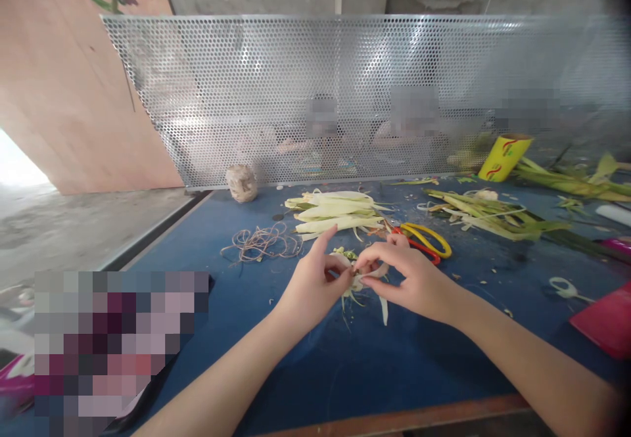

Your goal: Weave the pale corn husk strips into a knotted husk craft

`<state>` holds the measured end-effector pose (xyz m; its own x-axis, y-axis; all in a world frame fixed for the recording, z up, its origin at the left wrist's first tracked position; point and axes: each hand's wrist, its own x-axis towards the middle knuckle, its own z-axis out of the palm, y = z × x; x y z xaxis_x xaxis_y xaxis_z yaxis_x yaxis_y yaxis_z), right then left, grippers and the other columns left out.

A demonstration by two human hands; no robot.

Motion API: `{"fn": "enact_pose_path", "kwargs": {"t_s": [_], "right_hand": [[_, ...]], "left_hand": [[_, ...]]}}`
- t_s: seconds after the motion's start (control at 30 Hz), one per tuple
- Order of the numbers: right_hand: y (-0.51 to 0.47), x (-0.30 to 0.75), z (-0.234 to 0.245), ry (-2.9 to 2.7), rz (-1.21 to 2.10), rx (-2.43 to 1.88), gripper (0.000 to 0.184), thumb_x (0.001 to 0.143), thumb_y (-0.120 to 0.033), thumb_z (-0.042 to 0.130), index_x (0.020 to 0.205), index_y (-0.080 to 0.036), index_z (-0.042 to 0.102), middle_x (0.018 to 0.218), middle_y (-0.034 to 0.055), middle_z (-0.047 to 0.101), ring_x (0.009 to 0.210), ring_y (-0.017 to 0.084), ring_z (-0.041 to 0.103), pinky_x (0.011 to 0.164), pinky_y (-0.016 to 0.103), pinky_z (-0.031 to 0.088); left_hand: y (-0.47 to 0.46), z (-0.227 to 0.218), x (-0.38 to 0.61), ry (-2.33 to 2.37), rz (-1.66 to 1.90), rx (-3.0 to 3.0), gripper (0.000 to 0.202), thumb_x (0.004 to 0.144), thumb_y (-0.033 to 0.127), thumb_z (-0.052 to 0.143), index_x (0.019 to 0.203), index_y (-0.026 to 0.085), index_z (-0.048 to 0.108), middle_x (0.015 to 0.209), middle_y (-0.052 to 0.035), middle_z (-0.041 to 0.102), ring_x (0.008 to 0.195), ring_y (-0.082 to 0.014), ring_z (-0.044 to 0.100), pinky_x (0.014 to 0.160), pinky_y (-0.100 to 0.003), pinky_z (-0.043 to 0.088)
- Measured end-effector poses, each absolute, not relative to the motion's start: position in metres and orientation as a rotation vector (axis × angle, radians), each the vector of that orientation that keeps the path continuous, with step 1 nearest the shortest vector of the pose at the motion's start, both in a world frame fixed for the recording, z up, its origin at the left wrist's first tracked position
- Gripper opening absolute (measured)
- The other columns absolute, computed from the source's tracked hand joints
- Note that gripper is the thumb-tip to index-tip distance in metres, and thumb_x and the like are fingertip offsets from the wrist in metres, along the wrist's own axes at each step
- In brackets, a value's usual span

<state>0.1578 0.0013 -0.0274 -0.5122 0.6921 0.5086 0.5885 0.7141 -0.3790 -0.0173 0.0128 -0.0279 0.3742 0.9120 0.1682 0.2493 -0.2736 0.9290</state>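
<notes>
Over the middle of the blue table, my left hand [311, 279] pinches a pale corn husk strip [377, 273] between thumb and forefinger. Meeting it fingertip to fingertip, my right hand [411, 278] is closed on the same strip; the exact grip points are partly hidden by the fingers. Small green and whitish husk scraps [351, 298] lie just below and behind the fingertips. Beyond the hands is a pile of pale corn husks [338, 213]. Scissors [428, 240] with yellow and red handles rest right behind my right hand, their blades partly covered.
Tangled thin twine [263, 243] lies left of the husks, with a whitish roll [241, 183] behind it. Greener husks [483, 213] and a yellow roll [505, 158] stand to the right. A perforated metal panel [296, 82] closes the back. A red object [604, 319] sits at the right edge.
</notes>
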Motion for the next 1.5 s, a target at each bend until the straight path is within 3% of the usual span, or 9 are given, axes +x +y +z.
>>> {"fn": "enact_pose_path", "kwargs": {"t_s": [0.4, 0.77, 0.97, 1.1, 1.23, 1.43, 1.5], "right_hand": [[0.001, 0.156, -0.031, -2.331, 0.121, -0.887, 0.013, 0.083, -0.018, 0.049, 0.093, -0.024, 0.053, 0.082, 0.0009, 0.063, 0.074, 0.014, 0.055, 0.075, 0.033, 0.034], [0.003, 0.155, -0.035, -2.361, 0.072, -0.853, 0.012, 0.084, -0.017, 0.049, 0.092, -0.024, 0.053, 0.081, 0.0013, 0.063, 0.073, 0.016, 0.054, 0.072, 0.034, 0.032], [0.006, 0.153, -0.036, -2.288, 0.058, -0.89, 0.01, 0.083, -0.022, 0.052, 0.093, -0.024, 0.052, 0.082, 0.0025, 0.063, 0.081, 0.019, 0.054, 0.076, 0.037, 0.034], [0.006, 0.156, -0.036, -2.132, -0.054, -0.905, 0.023, 0.079, -0.03, 0.057, 0.101, -0.025, 0.051, 0.105, 0.0075, 0.058, 0.104, 0.025, 0.049, 0.088, 0.042, 0.033], [0.008, 0.16, -0.036, -2.039, 0.066, -0.962, 0.031, 0.085, -0.026, 0.047, 0.116, -0.024, 0.045, 0.121, 0.0088, 0.05, 0.116, 0.025, 0.042, 0.093, 0.043, 0.034], [0.009, 0.156, -0.038, -2.053, -0.03, -0.909, 0.015, 0.081, -0.025, 0.054, 0.096, -0.023, 0.055, 0.107, 0.0065, 0.058, 0.105, 0.023, 0.051, 0.089, 0.042, 0.039], [0.008, 0.154, -0.038, -2.061, -0.135, -0.892, 0.017, 0.081, -0.024, 0.055, 0.098, -0.024, 0.057, 0.107, 0.0063, 0.058, 0.104, 0.023, 0.051, 0.089, 0.042, 0.039]], "left_hand": [[0.011, -0.025, -0.018, 1.038, 0.913, 1.807, 0.065, 0.071, 0.02, 0.057, 0.13, 0.015, 0.031, 0.066, 0.0017, 0.063, 0.058, -0.0109, 0.055, 0.058, -0.025, 0.045], [0.014, -0.03, -0.019, 1.028, 0.91, 1.801, 0.062, 0.068, 0.014, 0.056, 0.126, 0.017, 0.036, 0.066, 0.0022, 0.061, 0.056, -0.0095, 0.052, 0.055, -0.022, 0.042], [0.014, -0.025, -0.018, 1.044, 0.94, 1.7, 0.059, 0.069, 0.023, 0.059, 0.124, 0.015, 0.039, 0.062, 0.002, 0.06, 0.054, -0.0095, 0.049, 0.054, -0.023, 0.039], [0.015, -0.023, -0.018, 1.006, 0.978, 1.57, 0.06, 0.069, 0.026, 0.061, 0.123, 0.011, 0.039, 0.058, 0.0029, 0.057, 0.051, -0.0087, 0.047, 0.052, -0.022, 0.037], [0.015, -0.021, -0.017, 0.994, 0.972, 1.51, 0.059, 0.069, 0.024, 0.062, 0.122, 0.011, 0.039, 0.057, 0.0034, 0.056, 0.049, -0.0071, 0.045, 0.05, -0.021, 0.035], [0.015, -0.02, -0.018, 0.965, 0.952, 1.468, 0.059, 0.07, 0.025, 0.062, 0.122, 0.011, 0.039, 0.057, 0.004, 0.055, 0.046, -0.007, 0.045, 0.049, -0.022, 0.037], [0.015, -0.02, -0.018, 0.954, 0.96, 1.436, 0.057, 0.07, 0.025, 0.062, 0.121, 0.012, 0.041, 0.058, 0.0035, 0.056, 0.047, -0.0073, 0.046, 0.049, -0.021, 0.038]]}}
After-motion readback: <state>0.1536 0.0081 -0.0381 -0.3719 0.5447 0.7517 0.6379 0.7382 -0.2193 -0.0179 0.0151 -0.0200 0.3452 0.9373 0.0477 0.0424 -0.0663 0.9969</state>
